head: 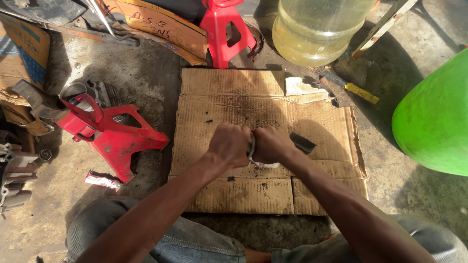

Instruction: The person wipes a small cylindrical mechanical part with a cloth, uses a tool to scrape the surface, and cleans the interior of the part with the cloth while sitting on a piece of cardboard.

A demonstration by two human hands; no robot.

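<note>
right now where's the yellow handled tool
In the head view the yellow-handled tool lies on the concrete floor at upper right, just past the cardboard sheet, between the clear jug and the green container.

Seen from a single head-worn camera, angled steeply down and close over both forearms, with flattened cardboard (pixel 253 146) filling the centre of the frame, a red jack stand (pixel 114 136) at left, a green curved container (pixel 434 122) cropped at the right edge, denim-clad knees along the bottom.
</note>
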